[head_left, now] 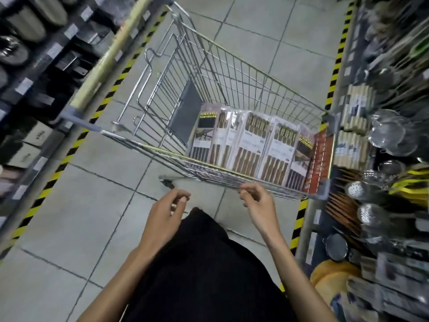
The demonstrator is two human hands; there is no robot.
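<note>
Since both hands hang short of the cart (pixel 144 145), the work reads as midway, between one item and the next. Left hand (pixel 162 212): fingers loosely curled, thumb near forefinger, holding nothing, over bare floor (pixel 69 217) with the cart's near rim just beyond its fingertips. Right hand (pixel 257 203): fingers curled, forefinger and thumb right at the rim wire; whether they pinch the wire or merely come close cannot be told. Packs (pixel 248 140) stand upright in a row inside the cart, just beyond the right hand's fingertips, pressed against the near wall and each other. Strainers (pixel 385 135) and ladles hang on shelving to the outer side of the right hand, apart from it. Judgement: a row of packs is in the cart, and much of the basket beyond it is bare; whether loading or unloading, neither hand carries a pack, so the next pick is not yet begun
</note>
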